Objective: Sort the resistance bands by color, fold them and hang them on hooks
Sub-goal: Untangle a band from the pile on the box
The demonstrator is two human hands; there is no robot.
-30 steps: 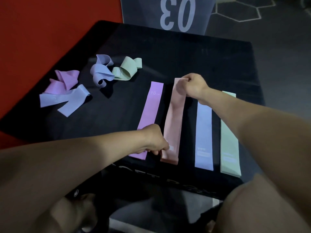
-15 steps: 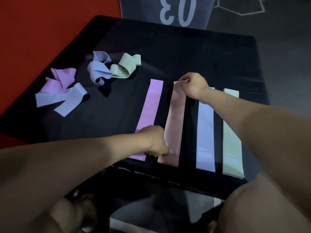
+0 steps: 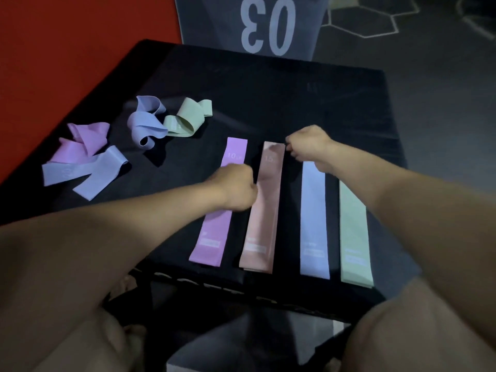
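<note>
Bands (image 3: 263, 208) flat beside crumpled pile (image 3: 145, 123)

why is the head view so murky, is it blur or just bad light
Head view: mostly dim light; the black mat swallows detail. The small print on the pink band is soft, the left hand slightly smeared, and the wide lens bows the mat's edges.

Large white "03", upside down, on the grey floor mat (image 3: 268, 22) at 12 o'clock. "10" near the far end of the purple band (image 3: 214, 232); "15" on the pink band (image 3: 264, 210). Near-end labels too blurred to read.
</note>
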